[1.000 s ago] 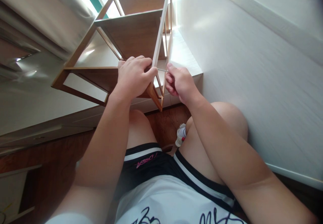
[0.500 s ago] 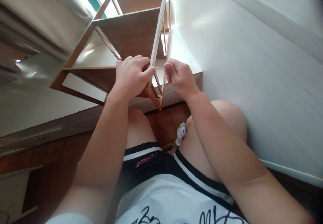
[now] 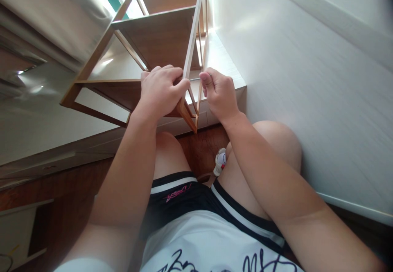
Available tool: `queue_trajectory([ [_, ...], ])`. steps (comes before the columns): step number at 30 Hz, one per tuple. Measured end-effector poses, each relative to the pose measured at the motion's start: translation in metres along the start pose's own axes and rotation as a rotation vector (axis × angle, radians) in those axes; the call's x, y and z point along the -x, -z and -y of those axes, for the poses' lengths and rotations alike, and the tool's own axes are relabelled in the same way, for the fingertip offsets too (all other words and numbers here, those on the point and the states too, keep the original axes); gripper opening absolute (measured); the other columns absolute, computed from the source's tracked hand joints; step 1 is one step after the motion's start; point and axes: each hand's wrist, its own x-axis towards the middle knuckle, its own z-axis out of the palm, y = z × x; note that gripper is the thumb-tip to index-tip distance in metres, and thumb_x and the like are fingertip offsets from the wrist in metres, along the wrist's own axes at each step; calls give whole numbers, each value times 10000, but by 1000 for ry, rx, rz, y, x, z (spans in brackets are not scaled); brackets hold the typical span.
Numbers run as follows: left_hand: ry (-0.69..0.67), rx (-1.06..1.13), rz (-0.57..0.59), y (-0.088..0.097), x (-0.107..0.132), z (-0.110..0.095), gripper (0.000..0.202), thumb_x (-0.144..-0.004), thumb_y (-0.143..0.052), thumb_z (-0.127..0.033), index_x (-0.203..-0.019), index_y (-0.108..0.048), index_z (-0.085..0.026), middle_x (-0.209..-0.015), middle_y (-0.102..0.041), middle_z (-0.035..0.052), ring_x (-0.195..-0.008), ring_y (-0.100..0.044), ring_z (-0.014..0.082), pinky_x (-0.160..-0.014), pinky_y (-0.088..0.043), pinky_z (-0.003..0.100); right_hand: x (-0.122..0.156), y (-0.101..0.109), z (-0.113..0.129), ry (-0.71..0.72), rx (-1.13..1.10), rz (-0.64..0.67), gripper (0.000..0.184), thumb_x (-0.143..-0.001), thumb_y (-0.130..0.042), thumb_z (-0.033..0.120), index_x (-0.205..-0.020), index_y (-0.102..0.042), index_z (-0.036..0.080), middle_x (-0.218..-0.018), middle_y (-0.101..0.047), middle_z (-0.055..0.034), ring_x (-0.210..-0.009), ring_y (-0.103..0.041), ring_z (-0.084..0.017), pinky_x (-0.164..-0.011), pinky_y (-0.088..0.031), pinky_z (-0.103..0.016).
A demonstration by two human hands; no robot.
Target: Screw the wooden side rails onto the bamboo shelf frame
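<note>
A wooden shelf rack (image 3: 153, 43) lies on a white platform in front of my knees. My left hand (image 3: 161, 90) is closed round the near corner of its frame, fingers curled over the light upright bar. My right hand (image 3: 218, 94) is just right of that bar, fingers pinched on a thin metal tool (image 3: 194, 79) whose shaft runs into the bar. The tool's handle end is hidden inside my fist.
A white wall (image 3: 307, 79) rises close on the right. The white platform (image 3: 224, 71) holds the rack, with a dark wooden floor (image 3: 202, 149) below. A small white and red object (image 3: 220, 162) lies on the floor between my knees.
My right hand has turned on the thin tool and edged closer to the bar, thumb now on top. My left hand has kept its hold on the frame.
</note>
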Motion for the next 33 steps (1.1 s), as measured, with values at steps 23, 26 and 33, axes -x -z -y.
queue_trajectory([
  [23,13,28,34,2,1,-1,246,-859,-446,-357,-653,-550,-272,-881,-677,54,-1083,-591,356,-925,-348,534,-11,2,13,-739,-680,403,445,-987,-371,501,-615,-288,272,-356,-220,86,-298,-153,-99,-289,-153,-254],
  [26,16,25,35,2,1,-1,245,-858,-447,-364,-654,-548,-275,-865,-674,54,-1088,-583,350,-922,-351,524,-11,1,12,-685,-651,360,472,-990,-381,550,-621,-300,267,-379,-234,84,-306,-187,-94,-295,-174,-250],
  [33,-1,-12,15,1,1,-3,268,-843,-457,-345,-605,-410,-233,-843,-639,46,-1009,-600,322,-870,-361,487,-6,-2,4,-308,-387,153,547,-946,-391,692,-636,-358,243,-511,-315,47,-464,-420,-112,-459,-393,-249],
])
